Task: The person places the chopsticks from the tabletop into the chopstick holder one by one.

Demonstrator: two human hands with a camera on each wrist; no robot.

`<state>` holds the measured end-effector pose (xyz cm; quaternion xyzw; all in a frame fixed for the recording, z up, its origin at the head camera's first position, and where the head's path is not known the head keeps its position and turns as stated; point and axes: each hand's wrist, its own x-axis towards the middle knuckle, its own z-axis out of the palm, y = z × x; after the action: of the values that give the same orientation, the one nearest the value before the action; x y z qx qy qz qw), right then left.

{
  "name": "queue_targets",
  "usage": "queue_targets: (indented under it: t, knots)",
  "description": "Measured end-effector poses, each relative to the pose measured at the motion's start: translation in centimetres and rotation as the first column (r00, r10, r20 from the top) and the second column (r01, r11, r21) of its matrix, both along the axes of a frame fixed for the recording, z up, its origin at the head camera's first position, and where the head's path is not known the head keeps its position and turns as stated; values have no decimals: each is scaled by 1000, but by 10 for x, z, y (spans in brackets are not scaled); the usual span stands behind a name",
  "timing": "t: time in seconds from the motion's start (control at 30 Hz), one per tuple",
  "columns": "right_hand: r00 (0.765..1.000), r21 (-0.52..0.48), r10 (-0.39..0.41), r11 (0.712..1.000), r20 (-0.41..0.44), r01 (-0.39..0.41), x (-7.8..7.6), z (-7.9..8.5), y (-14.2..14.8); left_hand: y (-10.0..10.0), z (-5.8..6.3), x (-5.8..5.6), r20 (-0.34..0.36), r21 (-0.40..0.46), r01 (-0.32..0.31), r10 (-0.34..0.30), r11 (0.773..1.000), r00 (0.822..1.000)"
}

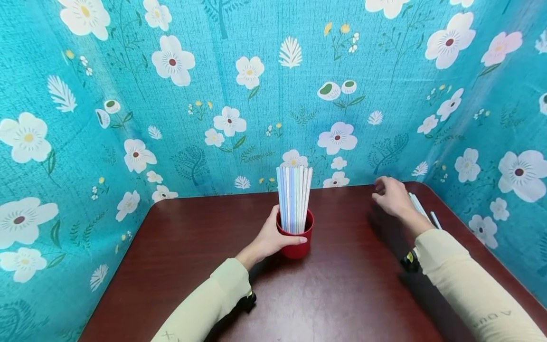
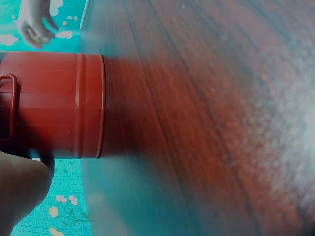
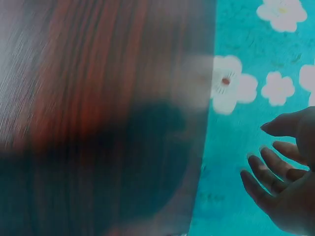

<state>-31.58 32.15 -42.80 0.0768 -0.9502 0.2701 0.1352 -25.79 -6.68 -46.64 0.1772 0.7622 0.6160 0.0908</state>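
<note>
A red cup (image 1: 295, 246) with a small side handle stands upright on the table, packed with a bundle of long straws (image 1: 294, 197) in white, pale blue and pale green. My left hand (image 1: 273, 235) grips the cup, its thumb across the near side below the rim; in the left wrist view the cup's wall (image 2: 54, 103) fills the left side. To the right, my right hand (image 1: 392, 197) hovers over the table with nothing in it. Its fingers (image 3: 263, 179) are spread and loosely bent in the right wrist view.
Several loose straws (image 1: 418, 204) lie by the table's right edge, partly hidden behind my right hand and forearm; one short end (image 1: 435, 220) pokes out beside them. Flowered teal cloth (image 1: 265, 104) hangs behind and at both sides of the dark red-brown wooden table (image 1: 205, 228).
</note>
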Motion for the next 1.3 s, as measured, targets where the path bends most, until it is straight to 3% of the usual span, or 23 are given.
queue_targets:
  t: [0.1, 0.23, 0.43, 0.67, 1.07, 1.3]
  knots:
    - [996, 65, -64, 996, 67, 60, 3, -3, 17, 1, 0, -1, -4, 1, 2, -2, 1000, 1000]
    - [973, 131, -139, 985, 185, 116, 11, -5, 38, 2, -1, -1, -6, 7, 11, -11, 1000, 1000]
    - [947, 178, -188, 973, 261, 144, 24, -8, 62, 1, -1, -2, -6, 4, 0, 0, 1000, 1000]
    - [924, 209, -212, 966, 319, 150, 36, -15, 79, 0, -1, -1, 7, 2, -4, 4, 1000, 1000]
    - [888, 207, -218, 968, 405, 143, 41, -22, 92, -1, 1, 1, -11, 13, 8, -8, 1000, 1000]
    - [886, 186, -191, 975, 422, 122, 43, -21, 92, -1, 0, -1, -13, 17, 12, -12, 1000, 1000]
